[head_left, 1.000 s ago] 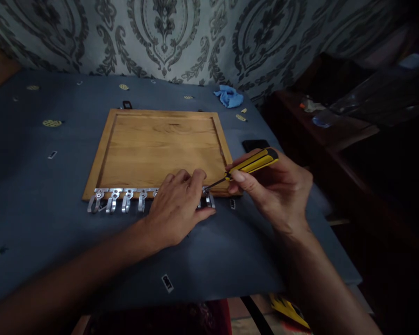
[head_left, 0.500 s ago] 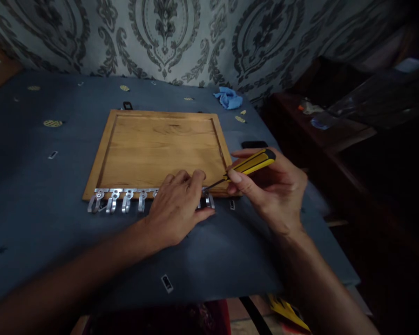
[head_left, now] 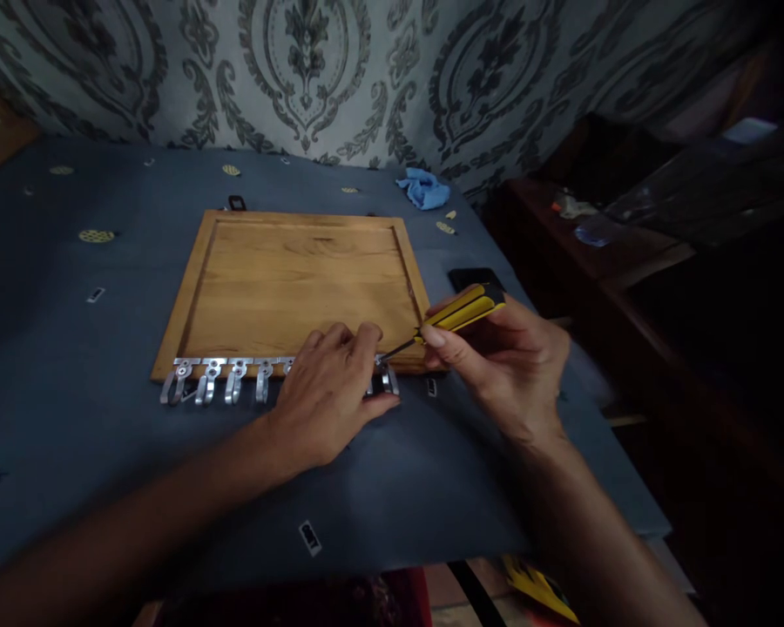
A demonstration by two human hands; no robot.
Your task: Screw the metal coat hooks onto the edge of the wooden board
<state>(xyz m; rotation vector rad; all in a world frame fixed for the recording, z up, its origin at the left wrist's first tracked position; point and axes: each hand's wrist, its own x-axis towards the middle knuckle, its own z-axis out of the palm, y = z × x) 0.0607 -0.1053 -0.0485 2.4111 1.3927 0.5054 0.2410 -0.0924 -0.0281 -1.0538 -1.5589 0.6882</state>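
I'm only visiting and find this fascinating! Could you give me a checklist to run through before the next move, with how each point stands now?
1. Screwdriver held in the right hand: ok.
2. Its tip at the right end of the row of hooks: ok.
3. Tip seated in a screw: cannot tell, too small to see.
4. Left hand resting over the board's near edge: ok.
5. Whole row of hooks in sight: not ok, the left hand hides some.
6. Blue cloth away from both hands: ok.
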